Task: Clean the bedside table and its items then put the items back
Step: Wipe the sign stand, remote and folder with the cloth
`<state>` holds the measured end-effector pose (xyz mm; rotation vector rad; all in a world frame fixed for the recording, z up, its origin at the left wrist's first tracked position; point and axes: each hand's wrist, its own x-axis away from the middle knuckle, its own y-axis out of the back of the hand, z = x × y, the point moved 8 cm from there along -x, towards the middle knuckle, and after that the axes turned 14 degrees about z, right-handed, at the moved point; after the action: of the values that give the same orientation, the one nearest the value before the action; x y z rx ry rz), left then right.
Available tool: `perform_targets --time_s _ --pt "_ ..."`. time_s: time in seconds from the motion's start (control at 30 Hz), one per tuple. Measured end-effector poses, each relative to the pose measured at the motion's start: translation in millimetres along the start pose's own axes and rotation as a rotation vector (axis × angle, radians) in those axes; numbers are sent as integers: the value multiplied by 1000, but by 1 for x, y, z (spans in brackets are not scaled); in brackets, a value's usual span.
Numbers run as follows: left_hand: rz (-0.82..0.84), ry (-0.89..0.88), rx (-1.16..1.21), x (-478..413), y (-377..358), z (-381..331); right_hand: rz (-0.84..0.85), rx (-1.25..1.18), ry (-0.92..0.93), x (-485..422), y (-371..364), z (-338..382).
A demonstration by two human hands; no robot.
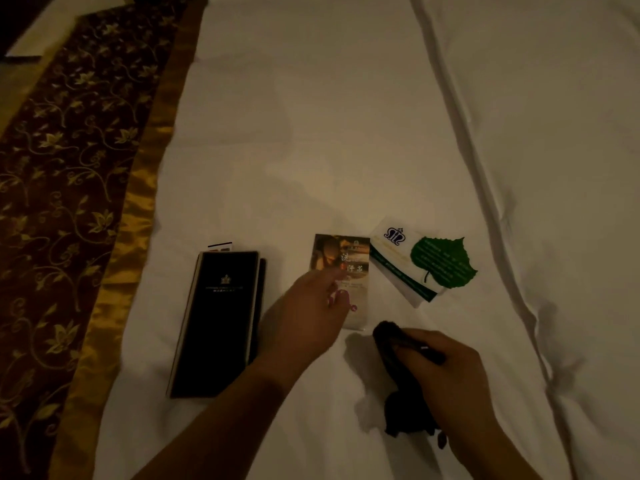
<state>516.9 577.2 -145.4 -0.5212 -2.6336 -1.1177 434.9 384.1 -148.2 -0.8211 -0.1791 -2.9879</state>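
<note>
A dim view onto a white bed sheet (pixel 311 116) is recorded. At lower centre, the left hand (pixel 304 317) is laid on a photo-printed card (pixel 341 268), fingers closed lightly over its lower edge; whether the card is lifted cannot be told. At lower right, the right hand (pixel 446 372) is clenched around a dark cloth (pixel 401 407). A leaf-printed card (pixel 415 261) is seen just right of the photo card. A black folder (pixel 218 323) is lying left of centre. A patterned runner (pixel 62 168) is noted at left.
</note>
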Motion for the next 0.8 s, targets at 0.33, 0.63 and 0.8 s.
perform_targets --time_s 0.33,0.63,0.8 --pt "281 185 -202 -142 -35 -38 -57 -19 78 -16 45 9" --pt "98 138 45 -138 -31 -42 -94 -87 124 -13 75 15" --pt "81 4 330 -109 -30 -45 -195 -34 163 -9 88 20"
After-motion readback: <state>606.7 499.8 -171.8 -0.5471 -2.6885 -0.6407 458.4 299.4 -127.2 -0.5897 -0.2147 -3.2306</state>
